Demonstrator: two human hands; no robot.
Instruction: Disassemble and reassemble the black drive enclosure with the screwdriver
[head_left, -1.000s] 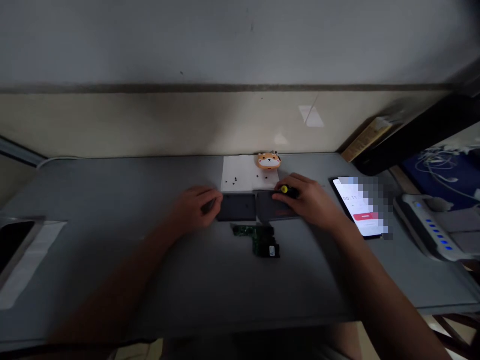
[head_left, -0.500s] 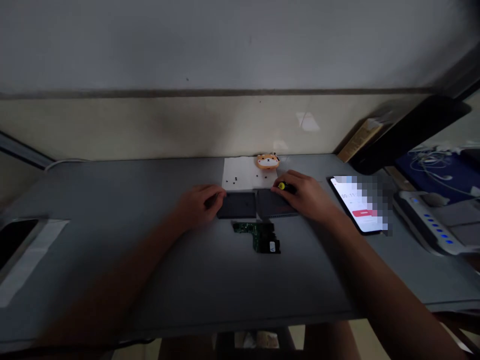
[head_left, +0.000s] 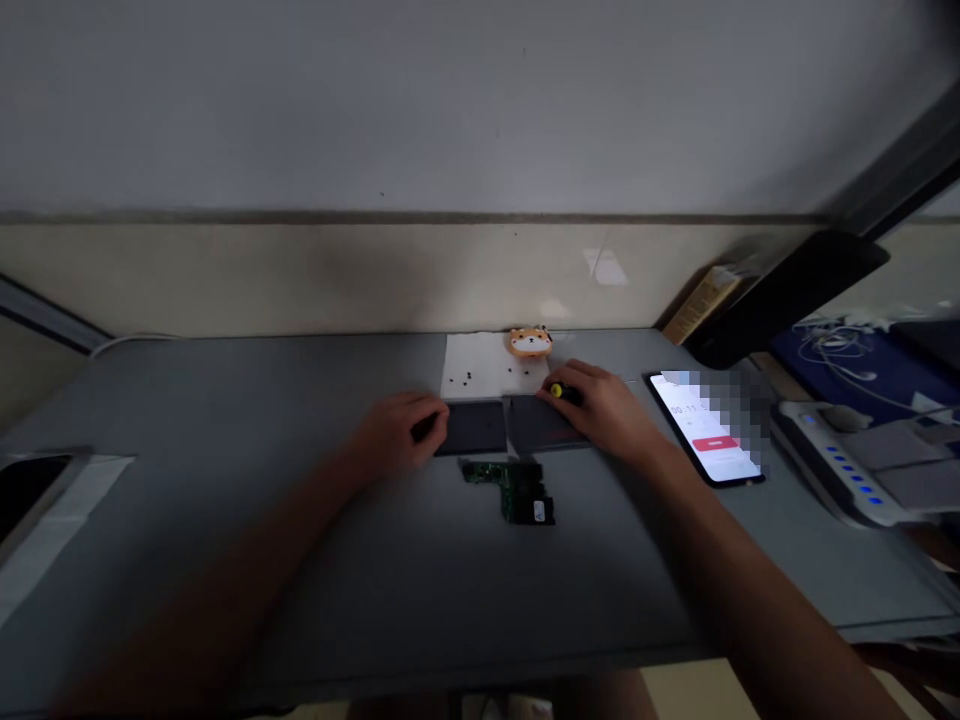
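Two dark flat rectangular pieces lie side by side on the grey table. My left hand [head_left: 401, 430] is closed at the outer edge of the left dark piece [head_left: 474, 428]; what its fingers pinch, if anything, is too small to tell. My right hand [head_left: 604, 405] is wrapped round a black tool with a yellow end [head_left: 559, 391], its fingertips at the upper edge of the right dark piece [head_left: 536, 425]. Nearer to me lies a green and black circuit board [head_left: 521, 492] with a white label. Behind the pieces, several tiny dark screws rest on a white sheet [head_left: 487, 357].
An orange and white animal-faced case [head_left: 529, 342] sits at the sheet's back right. A lit phone [head_left: 705, 440] lies to the right, beside a white power strip [head_left: 847, 465]. A box [head_left: 701, 305] leans at the back wall. Another device [head_left: 34, 495] is far left.
The camera view has tilted up slightly, so the table items appear a little lower. Both hands keep nearly the same places at the dark pieces.
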